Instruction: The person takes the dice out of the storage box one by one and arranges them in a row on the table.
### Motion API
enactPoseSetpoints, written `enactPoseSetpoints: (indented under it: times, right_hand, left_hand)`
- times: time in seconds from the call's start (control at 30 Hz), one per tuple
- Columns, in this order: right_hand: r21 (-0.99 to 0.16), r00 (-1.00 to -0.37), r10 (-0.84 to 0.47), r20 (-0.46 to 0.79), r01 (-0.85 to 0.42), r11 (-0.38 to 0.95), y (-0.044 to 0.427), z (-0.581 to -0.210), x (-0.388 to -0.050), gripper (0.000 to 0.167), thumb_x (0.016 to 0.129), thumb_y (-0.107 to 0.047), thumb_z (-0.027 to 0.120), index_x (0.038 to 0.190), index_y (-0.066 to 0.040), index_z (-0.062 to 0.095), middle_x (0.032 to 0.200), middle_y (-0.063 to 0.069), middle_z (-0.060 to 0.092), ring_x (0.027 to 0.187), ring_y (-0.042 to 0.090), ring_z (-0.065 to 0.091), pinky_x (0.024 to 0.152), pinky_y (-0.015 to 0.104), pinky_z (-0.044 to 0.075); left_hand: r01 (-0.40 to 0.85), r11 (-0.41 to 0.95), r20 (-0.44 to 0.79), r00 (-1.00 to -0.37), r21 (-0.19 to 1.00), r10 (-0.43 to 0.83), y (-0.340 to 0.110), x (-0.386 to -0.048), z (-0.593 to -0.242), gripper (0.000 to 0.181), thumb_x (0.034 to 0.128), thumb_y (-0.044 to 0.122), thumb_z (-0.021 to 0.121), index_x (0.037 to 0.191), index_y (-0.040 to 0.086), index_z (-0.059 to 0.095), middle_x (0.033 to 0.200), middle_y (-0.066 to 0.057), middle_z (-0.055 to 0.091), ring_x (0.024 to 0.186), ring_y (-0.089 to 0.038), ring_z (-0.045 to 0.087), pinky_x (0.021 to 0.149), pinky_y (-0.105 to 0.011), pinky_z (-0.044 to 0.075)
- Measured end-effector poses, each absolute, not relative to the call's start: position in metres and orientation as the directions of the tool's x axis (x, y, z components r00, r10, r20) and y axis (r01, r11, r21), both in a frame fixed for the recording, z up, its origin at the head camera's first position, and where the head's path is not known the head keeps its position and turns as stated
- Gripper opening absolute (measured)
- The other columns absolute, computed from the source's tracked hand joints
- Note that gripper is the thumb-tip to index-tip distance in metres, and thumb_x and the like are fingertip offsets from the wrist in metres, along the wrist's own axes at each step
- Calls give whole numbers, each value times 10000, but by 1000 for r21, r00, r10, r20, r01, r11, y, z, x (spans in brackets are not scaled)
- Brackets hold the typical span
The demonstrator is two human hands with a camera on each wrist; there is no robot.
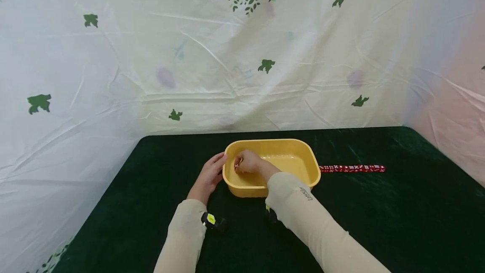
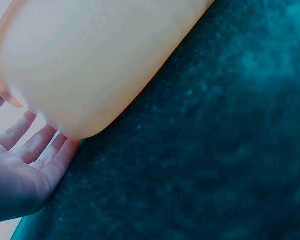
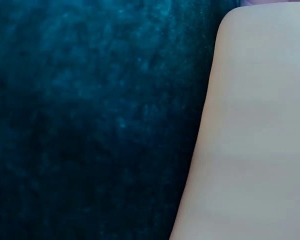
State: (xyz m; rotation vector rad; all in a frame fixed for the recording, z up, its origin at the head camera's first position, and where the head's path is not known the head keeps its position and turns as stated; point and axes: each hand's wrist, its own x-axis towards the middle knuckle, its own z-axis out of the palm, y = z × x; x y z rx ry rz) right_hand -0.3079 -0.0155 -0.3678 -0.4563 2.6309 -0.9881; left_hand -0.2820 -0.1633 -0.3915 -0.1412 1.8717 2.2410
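Note:
A yellow plastic basin stands on the dark green cloth. My right hand reaches into its left part, fingers curled, and pinches red dice with white dots; how many is hidden by the fingers. Against the basin's left end, my left hand rests with its fingers extended. The left wrist view shows those fingertips touching the outer wall of the basin, near its lower corner. In the right wrist view the basin's outside fills the right side, and the right hand is out of sight.
A straight row of red dice with white dots runs rightward from the basin's right end. Dark green cloth covers the table. Behind it hangs a pale curtain with leaf prints.

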Motion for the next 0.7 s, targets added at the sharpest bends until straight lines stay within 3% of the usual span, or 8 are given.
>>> enactPoseSetpoints:
  times: [0.4, 0.7]
  right_hand:
    - [-705, -892, -406, -196, -159, 691, -7, -352, -303, 141, 748, -30, 620, 888, -10, 622, 706, 52, 548, 612, 180, 508, 548, 234, 434]
    - [-692, -895, -429, -120, -234, 683, 11, -329, -303, 103, 767, -16, 597, 861, 13, 627, 774, 53, 552, 670, 166, 499, 592, 251, 458]
  left_hand:
    - [-220, -160, -203, -972, 962, 114, -165, -281, -394, 440, 864, 313, 510, 1249, 118, 424, 1261, -74, 398, 1108, -222, 401, 850, -369, 388]
    - [-233, -157, -218, -970, 960, 107, -163, -282, -391, 431, 858, 318, 520, 1239, 132, 438, 1246, -57, 412, 1089, -213, 416, 857, -360, 385]
